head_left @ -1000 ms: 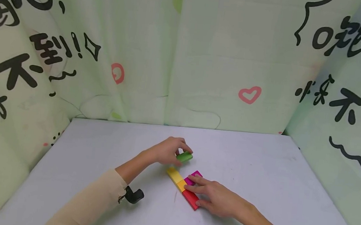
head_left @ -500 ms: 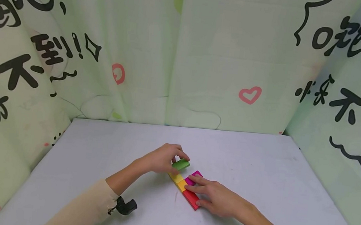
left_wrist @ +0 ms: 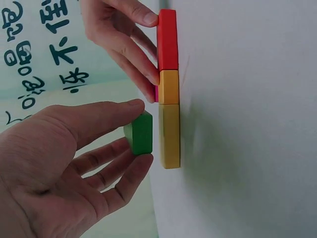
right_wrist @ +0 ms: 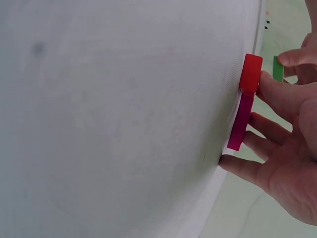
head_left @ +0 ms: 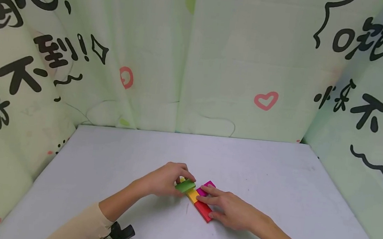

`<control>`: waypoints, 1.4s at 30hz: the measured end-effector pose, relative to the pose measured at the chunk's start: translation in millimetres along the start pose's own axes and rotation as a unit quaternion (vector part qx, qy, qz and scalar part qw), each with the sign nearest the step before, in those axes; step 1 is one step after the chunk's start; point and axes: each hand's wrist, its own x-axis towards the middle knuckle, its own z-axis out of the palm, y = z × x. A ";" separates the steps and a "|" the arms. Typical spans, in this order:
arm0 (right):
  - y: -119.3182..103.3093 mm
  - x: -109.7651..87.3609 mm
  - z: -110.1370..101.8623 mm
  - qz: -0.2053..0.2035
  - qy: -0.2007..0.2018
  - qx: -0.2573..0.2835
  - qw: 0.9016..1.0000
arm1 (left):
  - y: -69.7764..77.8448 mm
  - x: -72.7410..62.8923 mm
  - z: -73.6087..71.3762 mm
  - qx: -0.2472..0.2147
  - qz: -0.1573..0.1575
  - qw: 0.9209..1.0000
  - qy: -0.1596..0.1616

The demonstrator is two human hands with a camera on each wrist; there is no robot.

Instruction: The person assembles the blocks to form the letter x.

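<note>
My left hand (head_left: 162, 179) pinches a green block (head_left: 185, 186) between thumb and fingertips. The block is held raised and crosswise over the yellow block (left_wrist: 171, 136), hiding part of it in the head view. A row of yellow, orange (left_wrist: 169, 87) and red (head_left: 203, 212) blocks lies end to end on the table. Beside the row, a magenta block (right_wrist: 241, 124) sticks out at an angle. My right hand (head_left: 232, 209) rests against the blocks with fingers extended. Its thumb touches the red block, and other fingertips lie at the magenta and orange ones.
The white table (head_left: 276, 175) runs back to a pale green curtain (head_left: 225, 60) with black lettering and hearts. More curtain hangs at both sides. A black wrist-worn device (head_left: 122, 233) juts from the left sleeve (head_left: 79, 224) over the table.
My left hand has brought the green block toward me and slightly left, from behind the row to above the yellow block. My right hand and the blocks under it have stayed in place.
</note>
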 end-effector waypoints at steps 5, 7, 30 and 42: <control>0.7 0.6 0.2 0.006 -0.002 0.003 1.000 | 0.4 -7.8 4.6 -0.003 -0.014 1.000 -0.004; 1.0 0.8 0.4 0.009 -0.003 0.003 1.000 | 0.7 -10.5 6.6 -0.004 -0.018 1.000 -0.005; -0.4 -0.2 0.0 0.012 -0.003 0.007 1.000 | 10.4 -26.9 24.8 -0.008 -0.044 0.998 -0.032; -0.3 -0.7 0.5 0.008 0.001 0.006 1.000 | 11.8 -26.4 30.6 0.004 -0.024 0.999 -0.030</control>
